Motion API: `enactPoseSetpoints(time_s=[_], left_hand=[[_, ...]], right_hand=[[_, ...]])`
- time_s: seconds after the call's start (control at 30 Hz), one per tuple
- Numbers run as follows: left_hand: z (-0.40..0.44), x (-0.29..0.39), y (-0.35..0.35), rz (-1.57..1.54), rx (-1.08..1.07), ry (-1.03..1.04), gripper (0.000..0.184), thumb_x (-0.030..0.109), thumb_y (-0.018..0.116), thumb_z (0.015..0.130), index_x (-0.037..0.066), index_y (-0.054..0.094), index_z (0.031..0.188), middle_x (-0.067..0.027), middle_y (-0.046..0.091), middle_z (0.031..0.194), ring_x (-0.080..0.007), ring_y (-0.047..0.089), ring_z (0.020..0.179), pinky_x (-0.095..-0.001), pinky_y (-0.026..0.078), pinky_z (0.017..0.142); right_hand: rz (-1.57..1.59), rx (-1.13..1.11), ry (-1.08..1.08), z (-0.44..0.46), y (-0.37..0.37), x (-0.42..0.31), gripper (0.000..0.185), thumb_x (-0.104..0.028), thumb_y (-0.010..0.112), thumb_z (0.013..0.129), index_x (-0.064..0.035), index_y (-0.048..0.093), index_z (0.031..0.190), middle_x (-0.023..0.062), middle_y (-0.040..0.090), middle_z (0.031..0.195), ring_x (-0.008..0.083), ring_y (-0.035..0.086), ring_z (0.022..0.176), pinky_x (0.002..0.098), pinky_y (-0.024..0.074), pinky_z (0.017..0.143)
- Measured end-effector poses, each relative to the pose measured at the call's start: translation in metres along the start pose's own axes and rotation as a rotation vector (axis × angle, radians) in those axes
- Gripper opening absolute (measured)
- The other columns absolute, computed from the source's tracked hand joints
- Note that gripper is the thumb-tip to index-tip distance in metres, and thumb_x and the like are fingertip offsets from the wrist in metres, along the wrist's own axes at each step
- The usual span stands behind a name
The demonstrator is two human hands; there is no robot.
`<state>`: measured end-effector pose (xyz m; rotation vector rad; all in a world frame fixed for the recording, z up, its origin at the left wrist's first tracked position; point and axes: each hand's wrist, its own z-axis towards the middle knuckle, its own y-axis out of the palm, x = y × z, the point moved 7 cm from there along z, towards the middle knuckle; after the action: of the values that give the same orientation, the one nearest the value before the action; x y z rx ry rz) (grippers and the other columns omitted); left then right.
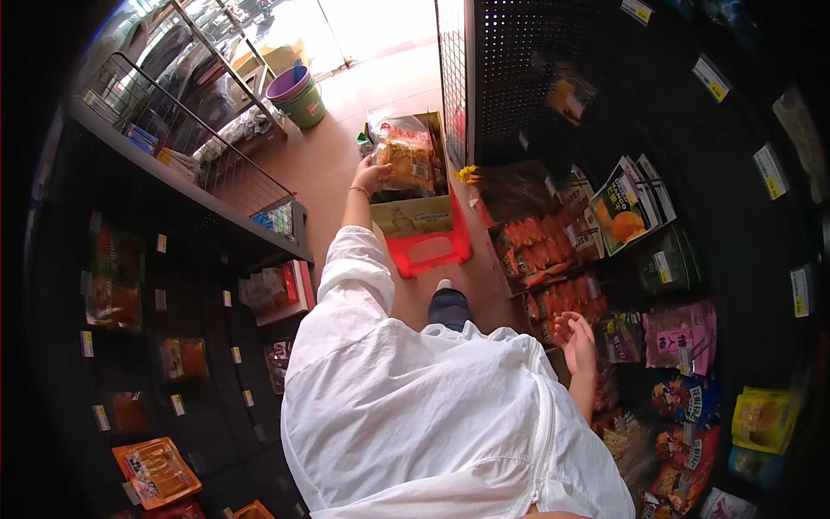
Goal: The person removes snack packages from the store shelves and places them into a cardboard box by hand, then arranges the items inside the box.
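My left hand (373, 175) reaches forward with its fingers closed on the left edge of a clear snack bag (406, 163) with red print and golden-brown food inside. The bag is at the mouth of a cardboard box (415, 218), which stands on a red plastic stool (432, 251). A small green package (364, 143) shows just behind my left hand. My right hand (575, 342) hangs near the right shelf, fingers loosely curled and apart, holding nothing. Close to it are red-wrapped snacks (566, 303) in display boxes and a dark snack pouch (622, 336).
Dark pegboard racks with price tags and hanging packets line both sides, including a pink bag (681, 336) and an orange tray pack (156, 471). A wire-sided shelf (199, 130) stands at left. Green and purple buckets (298, 95) sit on the tiled floor ahead.
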<state>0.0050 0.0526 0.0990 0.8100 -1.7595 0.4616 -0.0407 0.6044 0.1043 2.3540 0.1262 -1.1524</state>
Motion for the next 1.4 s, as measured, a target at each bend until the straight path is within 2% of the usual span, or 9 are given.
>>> enactPoseSetpoints(time_s=[0.13, 0.2, 0.27, 0.33, 0.37, 0.7, 0.9, 1.2, 1.4], left_hand=[[0.005, 0.01, 0.0, -0.105, 0.144, 0.096, 0.048, 0.005, 0.062, 0.07, 0.007, 0.038, 0.112, -0.0079, 0.054, 0.093, -0.0196, 0.057, 0.076, -0.0323, 0.05, 0.056], [0.026, 0.01, 0.003, 0.123, 0.037, 0.156, 0.057, 0.006, 0.064, 0.067, 0.005, 0.034, 0.116, -0.0098, 0.055, 0.092, -0.0224, 0.058, 0.075, -0.0363, 0.049, 0.05], [0.048, -0.007, -0.004, 0.278, 0.093, 0.137, 0.058, 0.015, 0.069, 0.061, 0.002, 0.04, 0.11, -0.0119, 0.056, 0.092, -0.0237, 0.058, 0.079, -0.0364, 0.048, 0.057], [0.055, -0.011, -0.012, 0.854, 0.244, 0.071, 0.057, 0.025, 0.07, 0.056, -0.001, 0.047, 0.101, -0.0163, 0.057, 0.094, -0.0258, 0.057, 0.085, -0.0342, 0.046, 0.07], [0.058, -0.015, -0.014, 0.814, 0.265, 0.052, 0.058, 0.033, 0.069, 0.051, -0.001, 0.051, 0.094, -0.0189, 0.056, 0.097, -0.0267, 0.055, 0.089, -0.0305, 0.043, 0.078], [0.032, 0.004, 0.013, 0.741, 0.215, 0.095, 0.05, 0.032, 0.069, 0.054, -0.003, 0.055, 0.087, -0.0183, 0.059, 0.088, -0.0286, 0.057, 0.084, -0.0335, 0.044, 0.073], [0.017, 0.041, 0.015, 0.761, 0.523, 0.345, 0.05, 0.035, 0.069, 0.059, -0.004, 0.055, 0.088, -0.0148, 0.06, 0.08, -0.022, 0.059, 0.072, -0.0305, 0.045, 0.065], [0.084, -0.006, -0.019, 0.595, 0.524, 0.218, 0.033, 0.024, 0.065, 0.067, 0.0, 0.055, 0.088, -0.0076, 0.058, 0.06, -0.0121, 0.054, 0.044, -0.0231, 0.039, 0.035], [0.072, -0.004, -0.017, 0.509, 0.548, 0.246, 0.044, 0.028, 0.064, 0.068, -0.002, 0.049, 0.097, -0.0102, 0.059, 0.071, -0.0146, 0.056, 0.05, -0.0252, 0.043, 0.042]], right_hand=[[-0.029, -0.023, -0.009, 0.005, 0.012, -0.011, 0.016, -0.011, 0.044, 0.081, -0.0059, 0.049, 0.095, 0.0035, 0.055, 0.087, 0.0095, 0.052, 0.077, 0.0224, 0.0419, 0.069], [-0.038, -0.031, -0.008, 0.007, 0.015, -0.012, 0.016, -0.011, 0.044, 0.081, -0.0059, 0.049, 0.095, 0.0034, 0.056, 0.087, 0.0096, 0.052, 0.076, 0.0225, 0.042, 0.069], [-0.043, -0.036, -0.007, 0.009, 0.018, -0.009, 0.015, -0.011, 0.044, 0.081, -0.0059, 0.05, 0.094, 0.0034, 0.056, 0.087, 0.0096, 0.052, 0.076, 0.0226, 0.0421, 0.069], [-0.044, -0.022, 0.0, 0.01, 0.018, -0.006, 0.017, -0.01, 0.044, 0.081, -0.0057, 0.049, 0.096, 0.0051, 0.056, 0.087, 0.0113, 0.054, 0.076, 0.0238, 0.0438, 0.069], [-0.046, -0.022, 0.0, 0.011, 0.017, -0.005, 0.017, -0.01, 0.044, 0.081, -0.0057, 0.049, 0.096, 0.0051, 0.056, 0.087, 0.0113, 0.054, 0.076, 0.0238, 0.0438, 0.069], [-0.055, -0.048, 0.044, 0.015, 0.017, 0.003, 0.015, -0.011, 0.043, 0.081, -0.0063, 0.05, 0.094, 0.0031, 0.055, 0.086, 0.01, 0.052, 0.076, 0.0228, 0.042, 0.069], [-0.055, -0.052, 0.021, 0.02, 0.021, -0.003, 0.015, -0.011, 0.043, 0.081, -0.0063, 0.049, 0.094, 0.0034, 0.056, 0.086, 0.0098, 0.053, 0.076, 0.0229, 0.0422, 0.069], [-0.035, -0.046, 0.034, 0.03, 0.027, 0.0, 0.016, -0.011, 0.043, 0.081, -0.0064, 0.049, 0.095, 0.0038, 0.056, 0.086, 0.0102, 0.053, 0.077, 0.0231, 0.0425, 0.068], [-0.065, -0.065, 0.031, 0.042, 0.044, -0.009, 0.016, -0.011, 0.044, 0.081, -0.0061, 0.049, 0.095, 0.0042, 0.056, 0.087, 0.0109, 0.054, 0.077, 0.0235, 0.043, 0.069]])
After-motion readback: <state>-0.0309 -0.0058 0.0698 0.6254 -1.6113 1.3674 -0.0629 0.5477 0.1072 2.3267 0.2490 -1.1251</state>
